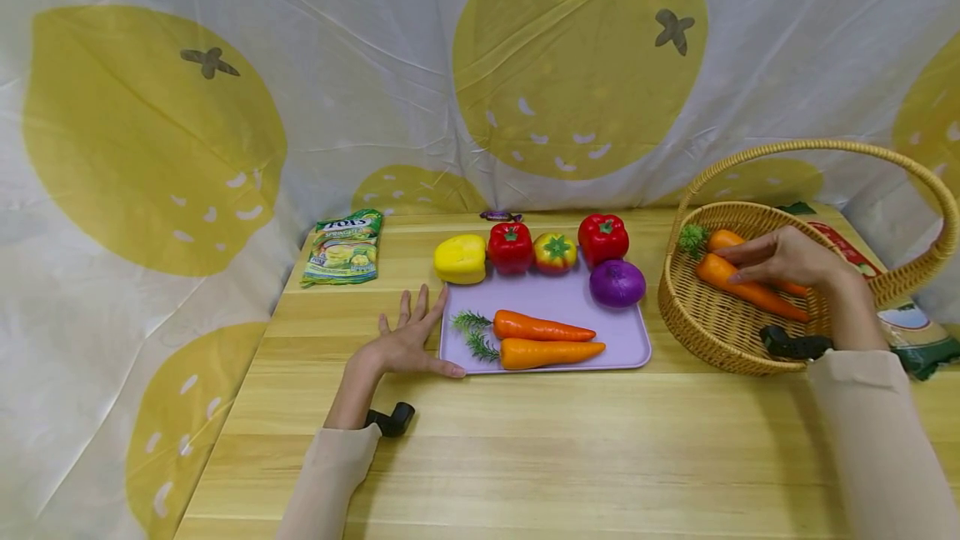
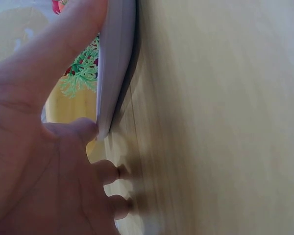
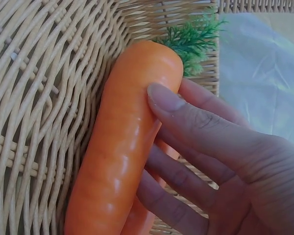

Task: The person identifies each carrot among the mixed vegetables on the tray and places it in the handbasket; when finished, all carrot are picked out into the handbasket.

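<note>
Now, line by line:
Carrot: a smooth, glossy orange carrot (image 3: 122,147) with a rounded top and a tuft of green plastic leaves is seen lying inside the wicker basket (image 1: 712,323), at the right of the table (image 1: 525,457); a second carrot (image 1: 726,238) is lodged just behind it.
Right hand: the right hand (image 1: 780,261) is laid on the carrot, thumb on top and fingers (image 3: 186,181) curled along its side.
Left hand: the left hand (image 1: 408,340) is spread flat on the table, fingers wide, thumb and forefinger set against the left edge of the tray (image 1: 555,298).
Tray: lilac; two carrots, an onion (image 1: 617,282) and four peppers are held on it.
Far left: a green packet (image 1: 343,247) is laid flat.
</note>
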`<act>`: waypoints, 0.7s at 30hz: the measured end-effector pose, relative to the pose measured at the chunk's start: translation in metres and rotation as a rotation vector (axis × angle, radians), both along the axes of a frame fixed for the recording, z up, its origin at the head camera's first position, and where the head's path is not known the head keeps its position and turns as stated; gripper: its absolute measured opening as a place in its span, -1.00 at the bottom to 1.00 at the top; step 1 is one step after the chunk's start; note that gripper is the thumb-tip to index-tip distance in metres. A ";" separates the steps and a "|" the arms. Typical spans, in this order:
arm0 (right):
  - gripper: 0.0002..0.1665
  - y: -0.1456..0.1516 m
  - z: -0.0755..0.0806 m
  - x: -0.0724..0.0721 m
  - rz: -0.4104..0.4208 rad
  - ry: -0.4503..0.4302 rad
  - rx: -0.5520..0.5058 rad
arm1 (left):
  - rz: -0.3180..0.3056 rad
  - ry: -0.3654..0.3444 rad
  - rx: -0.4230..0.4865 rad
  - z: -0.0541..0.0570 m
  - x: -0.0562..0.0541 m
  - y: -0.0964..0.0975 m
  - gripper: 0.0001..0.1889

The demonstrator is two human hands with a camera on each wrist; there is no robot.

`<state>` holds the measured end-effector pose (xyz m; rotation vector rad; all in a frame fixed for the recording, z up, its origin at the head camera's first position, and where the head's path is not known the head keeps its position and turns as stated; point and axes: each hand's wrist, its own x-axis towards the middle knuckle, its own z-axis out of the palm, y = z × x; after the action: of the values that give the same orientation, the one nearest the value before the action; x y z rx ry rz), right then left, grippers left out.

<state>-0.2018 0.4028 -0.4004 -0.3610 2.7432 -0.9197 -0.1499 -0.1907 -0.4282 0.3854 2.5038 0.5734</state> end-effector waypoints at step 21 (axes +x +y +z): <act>-0.51 -0.017 0.025 0.010 -0.032 0.005 -0.041 | 0.000 0.001 0.000 0.002 0.001 0.000 0.44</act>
<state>-0.1915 0.3861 -0.3757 -0.3282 2.7457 -0.9851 -0.1491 -0.1904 -0.4262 0.3850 2.5052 0.5730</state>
